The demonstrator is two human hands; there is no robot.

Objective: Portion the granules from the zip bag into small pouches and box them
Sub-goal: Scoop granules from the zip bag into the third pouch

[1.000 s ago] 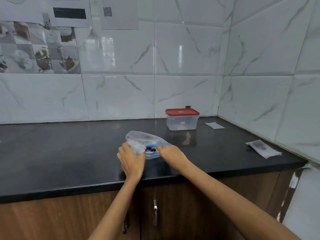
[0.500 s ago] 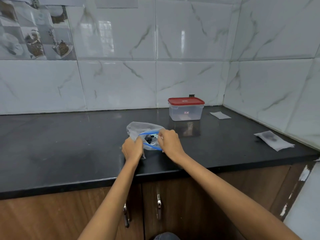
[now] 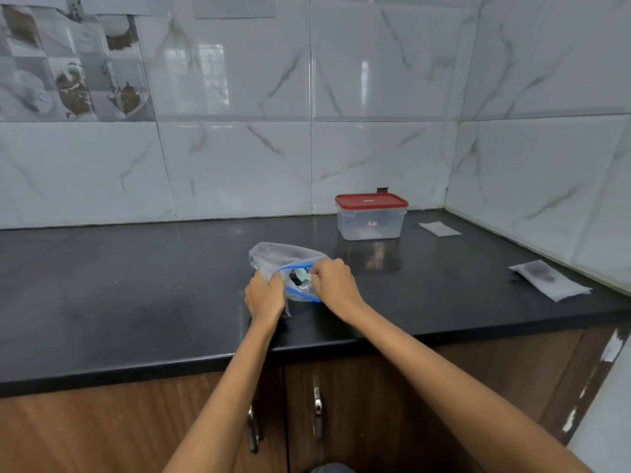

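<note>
A clear zip bag (image 3: 273,255) with a blue zip rim lies on the black counter (image 3: 136,285) near its front edge. Its mouth is pulled apart and dark granules and a pale green item show inside. My left hand (image 3: 264,297) grips the bag's left rim. My right hand (image 3: 333,285) pinches the right rim. A clear box with a red lid (image 3: 371,216) stands shut behind the bag, by the wall. A flat white pouch with dark contents (image 3: 549,279) lies at the right. A second, smaller white pouch (image 3: 439,229) lies in the back corner.
Tiled walls close the counter at the back and on the right. Wooden cupboard doors with metal handles (image 3: 318,411) sit below the counter edge.
The bag's blue zip mouth has been pulled open wider between my two hands. The camera has tilted downward and moved closer.
</note>
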